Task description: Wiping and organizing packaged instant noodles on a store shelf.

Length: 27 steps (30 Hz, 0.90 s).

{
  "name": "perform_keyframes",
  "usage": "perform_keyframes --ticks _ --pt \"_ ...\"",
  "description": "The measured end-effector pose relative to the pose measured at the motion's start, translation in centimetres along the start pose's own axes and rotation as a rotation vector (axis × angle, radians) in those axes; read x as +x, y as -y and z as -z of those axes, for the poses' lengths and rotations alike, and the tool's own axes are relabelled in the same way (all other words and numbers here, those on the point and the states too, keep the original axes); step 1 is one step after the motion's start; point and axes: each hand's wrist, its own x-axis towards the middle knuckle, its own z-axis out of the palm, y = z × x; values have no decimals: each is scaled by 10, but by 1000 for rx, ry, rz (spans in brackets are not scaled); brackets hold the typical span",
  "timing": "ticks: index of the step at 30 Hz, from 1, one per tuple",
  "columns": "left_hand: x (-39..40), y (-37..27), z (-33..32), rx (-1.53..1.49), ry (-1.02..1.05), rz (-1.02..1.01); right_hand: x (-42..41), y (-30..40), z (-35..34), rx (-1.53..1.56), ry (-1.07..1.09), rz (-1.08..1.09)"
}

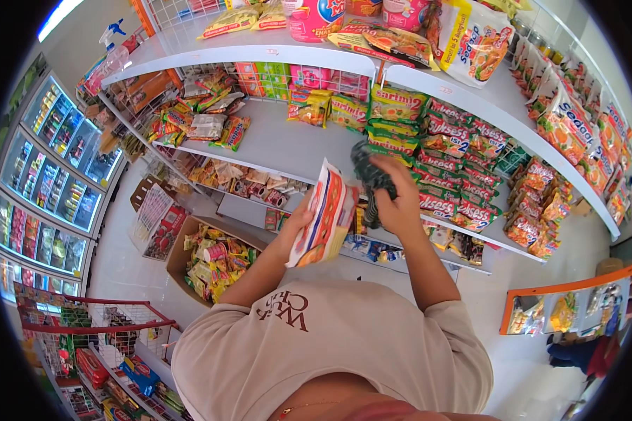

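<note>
My left hand (295,223) grips a multipack of instant noodles (324,221), tilted upright before my chest with its white, red and yellow wrapper showing. In my right hand (397,197) is a bunched dark green patterned cloth (368,176), beside the pack's far right edge; I cannot tell whether they touch. Past both hands runs a grey shelf board (289,139). On it, nearest my right hand, green Sarimi noodle packs (392,139) are stacked. Red and green Sukses packs (447,173) stand in piles to their right.
A cardboard box (179,258) full of yellow packets sits on the floor to the left. The upper shelf (295,50) juts out above, bearing noodle cups and Sedaap multipacks (474,42). Drink refrigerators (52,158) line the far left. A red-edged wire rack (110,326) stands at lower left.
</note>
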Motion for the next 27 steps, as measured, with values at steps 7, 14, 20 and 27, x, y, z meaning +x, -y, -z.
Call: perform_keyframes --ticks 7,14,20,27 --pt "26 18 15 -155 -56 -206 -38 51 -40 -13 85 305" --pt "16 -1 17 -174 -272 -111 -66 6 -16 139 291 379" --pt "-2 11 15 -266 19 -64 -34 34 -14 106 -110 -65" --pt "5 15 31 -260 -117 -319 -79 32 -41 250 132 -143"
